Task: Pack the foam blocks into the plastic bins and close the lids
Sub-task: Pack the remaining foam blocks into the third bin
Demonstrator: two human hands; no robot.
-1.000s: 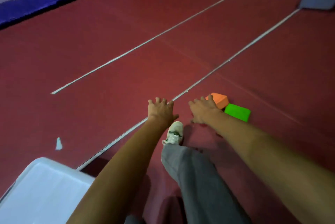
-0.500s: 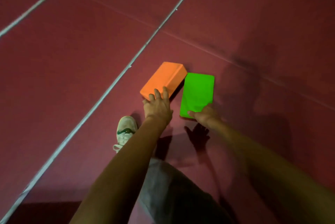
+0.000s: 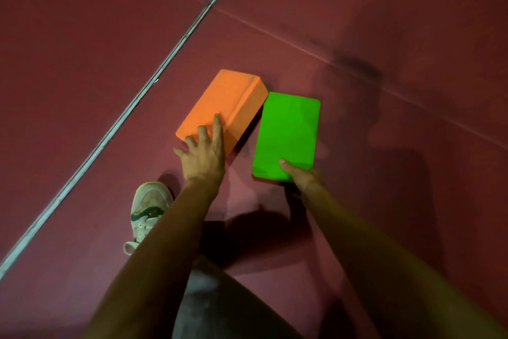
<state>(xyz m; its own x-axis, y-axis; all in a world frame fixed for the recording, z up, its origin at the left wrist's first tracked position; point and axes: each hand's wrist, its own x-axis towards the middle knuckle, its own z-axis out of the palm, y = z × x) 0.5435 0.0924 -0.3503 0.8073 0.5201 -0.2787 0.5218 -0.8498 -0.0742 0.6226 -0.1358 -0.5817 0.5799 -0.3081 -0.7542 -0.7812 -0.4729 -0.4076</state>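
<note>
Orange block [image 3: 223, 108] and green block [image 3: 287, 132] lie side by side on the dark red floor [image 3: 82, 64] in the middle of my feed. The orange one is on the left and set at a slant, the green one on the right and nearly straight up the frame. Their far corners come close together, almost touching as far as I can tell, and a wedge of floor opens between them toward the person. I see the top and one long side face of the orange block, but only the flat top of the green block. The left hand [image 3: 202, 158] is laid on the near corner of the orange block with fingers spread and fairly straight. Its forefinger stretches along the top face and its little finger hangs past the left edge over the floor, so I read it as resting flat, not grasping. The right hand [image 3: 302, 178] holds the near right corner of the green block. Its thumb presses on the top face and the other fingers are hidden below the near edge, so I take it for a pinch grip. A pale line [image 3: 165, 64] runs aslant across the floor to the left of the orange block, apart from it. Beside the left forearm a white shoe [image 3: 148, 206] with a dark green mark stands on the floor, and a grey trouser leg [image 3: 214, 305] fills the bottom middle.
</note>
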